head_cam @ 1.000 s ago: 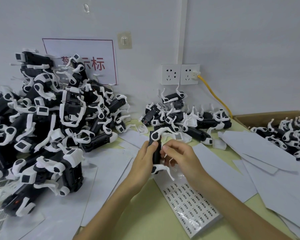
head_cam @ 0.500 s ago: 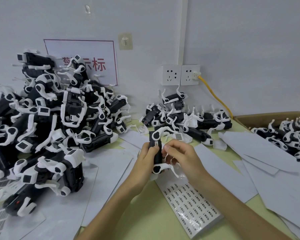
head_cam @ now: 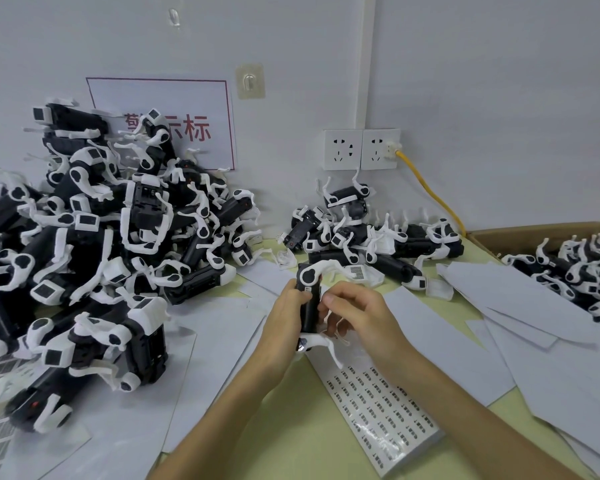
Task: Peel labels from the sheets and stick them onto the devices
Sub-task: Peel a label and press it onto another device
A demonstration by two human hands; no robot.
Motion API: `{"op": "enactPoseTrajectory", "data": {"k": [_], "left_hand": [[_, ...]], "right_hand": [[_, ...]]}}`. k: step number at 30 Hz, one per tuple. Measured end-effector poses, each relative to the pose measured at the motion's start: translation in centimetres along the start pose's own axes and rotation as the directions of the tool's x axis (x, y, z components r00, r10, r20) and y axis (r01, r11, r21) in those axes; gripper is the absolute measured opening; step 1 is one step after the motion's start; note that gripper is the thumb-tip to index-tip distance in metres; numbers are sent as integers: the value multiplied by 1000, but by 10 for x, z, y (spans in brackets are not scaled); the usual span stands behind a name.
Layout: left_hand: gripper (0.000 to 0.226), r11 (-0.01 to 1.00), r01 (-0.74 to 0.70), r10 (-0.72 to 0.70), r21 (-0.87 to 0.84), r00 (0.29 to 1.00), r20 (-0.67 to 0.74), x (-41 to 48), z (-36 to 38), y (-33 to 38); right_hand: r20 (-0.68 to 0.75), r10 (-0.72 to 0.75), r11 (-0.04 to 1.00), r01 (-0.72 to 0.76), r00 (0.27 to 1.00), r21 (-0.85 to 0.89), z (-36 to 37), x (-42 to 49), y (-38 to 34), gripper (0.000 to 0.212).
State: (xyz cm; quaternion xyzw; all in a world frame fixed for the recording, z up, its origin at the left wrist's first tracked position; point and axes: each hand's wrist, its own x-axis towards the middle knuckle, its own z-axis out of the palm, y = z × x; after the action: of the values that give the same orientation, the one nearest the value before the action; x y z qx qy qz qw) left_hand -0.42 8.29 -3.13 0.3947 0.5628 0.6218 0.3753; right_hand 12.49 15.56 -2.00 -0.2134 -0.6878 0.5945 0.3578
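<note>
A black device with white clips [head_cam: 309, 296] stands upright between my hands over the table's middle. My left hand [head_cam: 284, 317] grips its left side, thumb pressing near a small label at the top. My right hand [head_cam: 354, 313] curls round its right side, fingertips on the black body. A stack of label sheets [head_cam: 381, 410] with several rows of small printed labels lies just below and to the right of my hands.
A tall heap of black-and-white devices [head_cam: 94, 258] fills the left. A smaller heap [head_cam: 368, 237] lies by the wall sockets [head_cam: 361, 148]. A cardboard box [head_cam: 520, 233] at right holds more devices. Bare white backing sheets [head_cam: 520, 299] cover the table.
The device has risen slightly and turned in my hands. My left thumb has moved up toward the label near its top; my right fingers have closed further round the body.
</note>
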Motion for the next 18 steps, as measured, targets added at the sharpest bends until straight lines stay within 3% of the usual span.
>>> {"op": "enactPoseTrajectory", "data": {"k": [4,8,18], "left_hand": [[44,999,-40,41,-35,999,23,0,-1,-1],[30,998,-29,30,-49,999,14,2,-2,-1],[39,990,69,-62,-122,996,58,-1,0,2]], "right_hand": [[9,-1,1000,1,1000,12,1,1,1,24],[13,-2,1000,2,1000,27,1,0,1,21],[4,-9,1000,8,1000,13,-1,0,0,23]]}}
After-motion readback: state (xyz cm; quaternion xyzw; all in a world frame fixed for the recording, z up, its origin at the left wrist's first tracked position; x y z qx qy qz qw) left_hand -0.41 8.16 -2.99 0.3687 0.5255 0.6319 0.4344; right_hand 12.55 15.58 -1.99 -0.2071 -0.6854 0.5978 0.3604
